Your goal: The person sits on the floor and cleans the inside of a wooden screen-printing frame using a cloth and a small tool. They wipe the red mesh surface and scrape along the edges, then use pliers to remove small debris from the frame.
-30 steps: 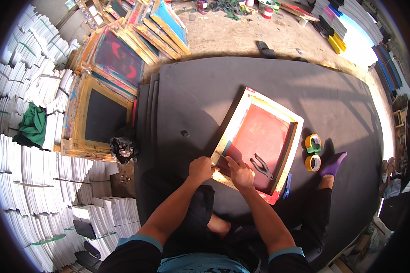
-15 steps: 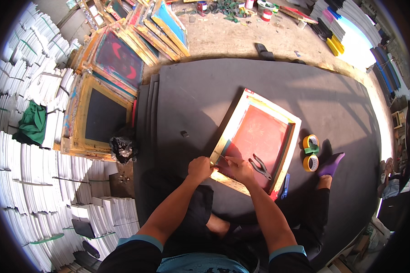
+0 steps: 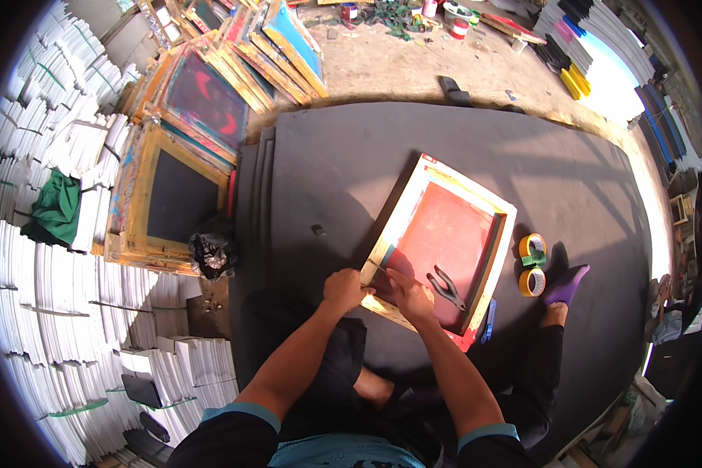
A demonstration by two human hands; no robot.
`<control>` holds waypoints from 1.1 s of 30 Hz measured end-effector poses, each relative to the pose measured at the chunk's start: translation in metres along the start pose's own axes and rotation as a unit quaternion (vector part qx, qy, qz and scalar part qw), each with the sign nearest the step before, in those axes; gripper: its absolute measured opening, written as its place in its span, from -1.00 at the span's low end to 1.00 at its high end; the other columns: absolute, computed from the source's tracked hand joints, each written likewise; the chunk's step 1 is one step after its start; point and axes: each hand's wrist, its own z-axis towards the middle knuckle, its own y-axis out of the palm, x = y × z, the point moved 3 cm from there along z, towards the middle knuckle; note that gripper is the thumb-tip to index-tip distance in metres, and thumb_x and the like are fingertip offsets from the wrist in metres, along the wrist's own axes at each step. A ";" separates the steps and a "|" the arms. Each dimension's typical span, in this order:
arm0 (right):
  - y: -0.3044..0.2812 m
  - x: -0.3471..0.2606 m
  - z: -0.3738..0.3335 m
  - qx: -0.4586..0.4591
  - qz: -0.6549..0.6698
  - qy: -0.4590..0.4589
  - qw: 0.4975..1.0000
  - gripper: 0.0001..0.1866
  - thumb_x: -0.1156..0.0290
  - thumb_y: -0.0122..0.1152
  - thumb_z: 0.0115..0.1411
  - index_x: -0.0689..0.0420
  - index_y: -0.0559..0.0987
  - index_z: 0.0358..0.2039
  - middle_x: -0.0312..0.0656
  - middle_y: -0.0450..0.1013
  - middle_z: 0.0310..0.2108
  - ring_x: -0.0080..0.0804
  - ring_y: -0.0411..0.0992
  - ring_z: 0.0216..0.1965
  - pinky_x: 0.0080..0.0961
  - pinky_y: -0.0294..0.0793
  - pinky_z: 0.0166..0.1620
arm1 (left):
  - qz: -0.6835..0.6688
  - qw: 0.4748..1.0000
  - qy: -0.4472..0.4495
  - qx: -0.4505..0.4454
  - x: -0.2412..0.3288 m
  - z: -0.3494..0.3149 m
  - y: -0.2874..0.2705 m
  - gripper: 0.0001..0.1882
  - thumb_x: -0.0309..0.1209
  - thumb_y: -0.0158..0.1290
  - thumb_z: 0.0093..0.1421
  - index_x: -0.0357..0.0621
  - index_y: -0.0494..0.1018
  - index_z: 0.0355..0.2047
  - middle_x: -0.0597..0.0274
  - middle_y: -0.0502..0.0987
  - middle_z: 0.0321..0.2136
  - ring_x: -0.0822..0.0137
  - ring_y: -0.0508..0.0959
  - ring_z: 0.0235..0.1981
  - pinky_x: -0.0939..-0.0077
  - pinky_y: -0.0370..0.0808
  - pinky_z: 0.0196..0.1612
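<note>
A wooden screen-printing frame (image 3: pixel 493 269) with reddish mesh (image 3: pixel 444 226) lies tilted on the dark mat before me. My left hand (image 3: pixel 343 290) is closed on the frame's near left corner. Just right of it, my right hand (image 3: pixel 412 298) is closed in a pinch over the inner edge of the frame. Something thin seems to show at its fingertips, too small to name. Beside the right hand, a pair of pliers (image 3: pixel 447 290) with dark handles rests on the mesh. Both palms are hidden from above.
Two yellow tape rolls (image 3: pixel 532 281) and a blue cutter-like tool (image 3: pixel 489 320) lie right of the frame, near my foot (image 3: pixel 567 285). A small black block (image 3: pixel 318 230) sits to its left. Stacked printing frames (image 3: pixel 182 195) and bundled white sheets (image 3: pixel 54 304) line the left side.
My right hand has shifted slightly, its fingers a little more upright at the frame's inner edge. My left hand keeps its place at the corner; the pliers stay on the mesh.
</note>
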 end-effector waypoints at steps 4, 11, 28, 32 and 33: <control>0.005 0.020 0.015 -0.080 0.179 0.128 0.972 -0.64 0.12 0.15 0.47 -0.12 0.68 0.17 -0.02 0.68 -0.07 -0.08 0.69 -0.07 -0.16 0.66 -0.09 | -0.004 1.000 0.003 -0.018 0.005 0.002 0.001 -0.44 0.12 0.40 0.09 -0.15 0.71 -0.22 -0.02 0.71 -0.29 -0.09 0.73 -0.23 0.08 0.65 -0.13; 0.002 -0.017 -0.023 -0.008 -0.155 -0.003 0.988 -0.66 0.13 0.22 0.40 -0.20 0.67 0.14 0.06 0.67 -0.24 0.05 0.68 -0.33 0.04 0.64 -0.29 | -0.033 0.996 -0.002 0.078 -0.008 -0.014 0.020 -0.35 0.19 0.30 0.17 -0.14 0.60 -0.03 0.03 0.70 -0.24 -0.14 0.72 -0.14 -0.02 0.63 -0.05; 0.007 -0.019 -0.064 0.031 -0.210 -0.063 0.975 -0.65 0.23 0.15 0.41 -0.19 0.59 0.18 0.02 0.62 -0.22 0.10 0.66 -0.38 0.04 0.69 -0.35 | -0.073 0.992 -0.032 -0.097 -0.017 -0.022 0.038 -0.18 0.07 0.30 0.27 -0.28 0.11 0.15 -0.40 0.66 -0.17 -0.32 0.69 -0.09 -0.13 0.63 -0.03; 0.010 -0.020 -0.063 0.032 -0.257 -0.082 0.962 -0.68 0.26 0.15 0.39 -0.15 0.58 0.13 0.02 0.60 -0.24 0.08 0.66 -0.38 0.02 0.69 -0.36 | -0.060 0.990 -0.020 -0.124 -0.013 -0.022 0.033 -0.13 0.05 0.36 0.21 -0.28 0.10 0.15 -0.41 0.65 -0.15 -0.31 0.69 -0.08 -0.12 0.63 -0.01; 0.013 -0.020 -0.062 0.036 -0.280 -0.090 0.955 -0.69 0.26 0.16 0.39 -0.14 0.58 0.12 0.02 0.60 -0.25 0.08 0.66 -0.37 0.01 0.70 -0.36 | -0.055 0.990 -0.014 -0.128 -0.013 -0.022 0.033 -0.13 0.06 0.37 0.20 -0.28 0.10 0.14 -0.42 0.65 -0.15 -0.31 0.69 -0.08 -0.12 0.63 -0.01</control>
